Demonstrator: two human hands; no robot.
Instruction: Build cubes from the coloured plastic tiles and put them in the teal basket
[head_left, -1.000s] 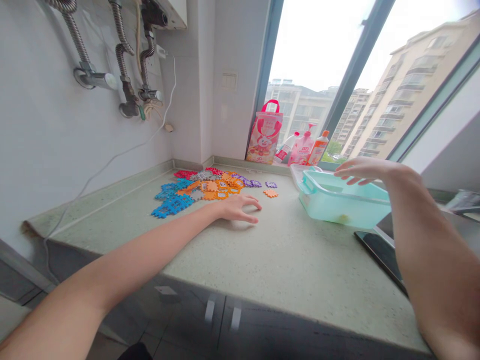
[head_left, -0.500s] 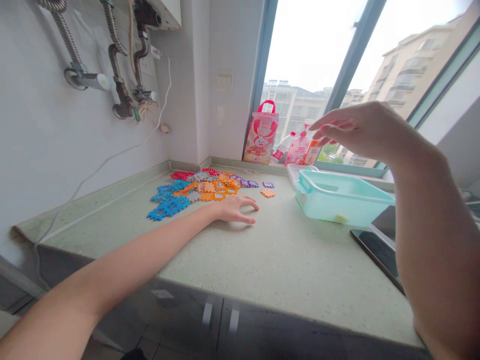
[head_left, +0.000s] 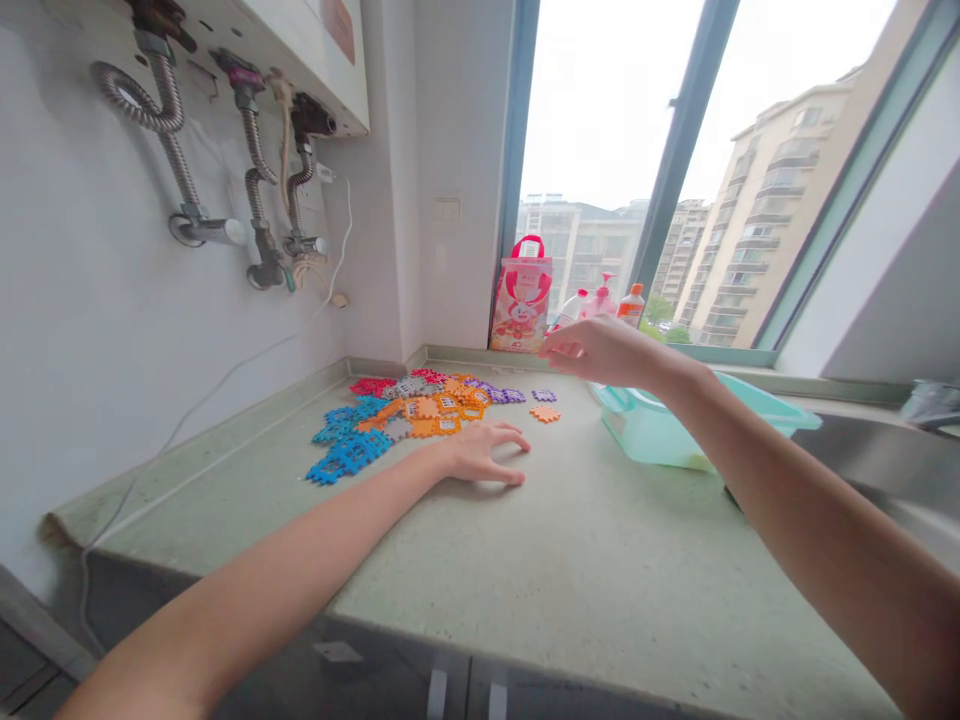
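Observation:
My left hand rests on the pale speckled counter, thumb and fingers spread, with nothing in it. Just beyond it lies a pile of flat interlocking plastic pieces: blue ones, orange ones, purple ones, red ones and some grey. A loose orange piece and a loose purple piece lie apart, right of the pile. Above these two hangs my right hand, loosely bent with fingers a little apart and no object visible in it. My right forearm partly covers a mint-green plastic bin.
A pink bag with a handle and several bottles, one with an orange cap, stand by the window. At right is a metal sink. A white cable runs down the left wall below metal hoses.
My right hand has moved left and down, from above the bin to over the loose pieces. The left hand stays on the counter. The view has tilted up slightly and shifted right.

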